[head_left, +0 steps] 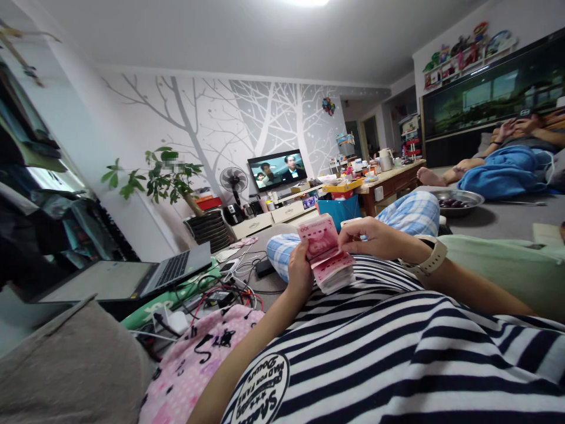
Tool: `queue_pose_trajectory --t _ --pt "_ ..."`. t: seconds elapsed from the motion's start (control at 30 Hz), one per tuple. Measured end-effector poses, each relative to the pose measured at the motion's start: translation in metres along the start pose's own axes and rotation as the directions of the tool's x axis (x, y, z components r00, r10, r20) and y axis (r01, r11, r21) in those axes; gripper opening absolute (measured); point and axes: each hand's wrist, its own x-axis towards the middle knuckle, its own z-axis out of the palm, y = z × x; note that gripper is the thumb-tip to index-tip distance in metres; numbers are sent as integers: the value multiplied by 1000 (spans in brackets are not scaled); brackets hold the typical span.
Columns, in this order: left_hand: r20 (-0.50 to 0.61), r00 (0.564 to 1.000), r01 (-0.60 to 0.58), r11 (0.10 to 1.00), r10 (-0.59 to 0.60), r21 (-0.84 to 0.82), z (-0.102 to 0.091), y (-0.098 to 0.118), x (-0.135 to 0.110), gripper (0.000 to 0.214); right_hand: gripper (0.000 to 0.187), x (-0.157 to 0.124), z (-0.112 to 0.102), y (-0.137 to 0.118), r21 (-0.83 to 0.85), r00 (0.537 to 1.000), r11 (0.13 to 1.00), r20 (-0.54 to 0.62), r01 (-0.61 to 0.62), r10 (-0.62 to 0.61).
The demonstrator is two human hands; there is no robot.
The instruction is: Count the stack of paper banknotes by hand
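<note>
A thick stack of pinkish-red banknotes (333,272) is in front of my striped shirt, with its upper notes bent back. My left hand (300,272) grips the stack along its left side, thumb on the face of the notes. From the right, my right hand (368,237) reaches in with curled fingers, pinching the edge of a banknote (318,237) near the fold. A watch with a pale strap (435,259) is on my right wrist. My legs in blue checked trousers (408,213) lie just beyond the notes.
To the left an open laptop (176,268) stands near tangled cables (241,288) and a pink blanket (207,347). A metal bowl of dark round fruit (474,200) sits to the right. Beyond it another person's hand (507,128) holds a phone. A loaded wooden table (391,182) stands ahead.
</note>
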Motion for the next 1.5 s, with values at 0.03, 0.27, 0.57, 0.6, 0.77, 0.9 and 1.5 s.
queue_pose_trajectory --t 0.03,0.27,0.57,0.6,0.77,0.9,1.5 --pt "-7 1000 1 1000 -1 17 -1 2 -1 20 19 0 0 0 5 1000 1000 20 5 -5" --pt "-48 998 51 998 -52 -21 0 1 1 15 20 0 -1 4 19 994 1000 109 23 -25" --pt "-54 997 54 998 -52 38 2 5 0 24 19 0 -3 0 16 984 999 174 48 -50" --pt "-42 997 59 998 -57 28 2 5 -1 24 19 0 -4 0 22 983 999 180 43 -46" --pt "-83 995 60 997 -56 39 1 1 0 22 21 -1 -6 0 54 982 998 187 25 -35" --pt "-65 997 49 998 -47 26 0 -2 1 22 23 -2 -7 1 78 978 997 207 16 -32" --pt "150 965 259 865 -215 -429 10 -9 0 19 36 5 1 20 -26 974 980 -115 -199 195"
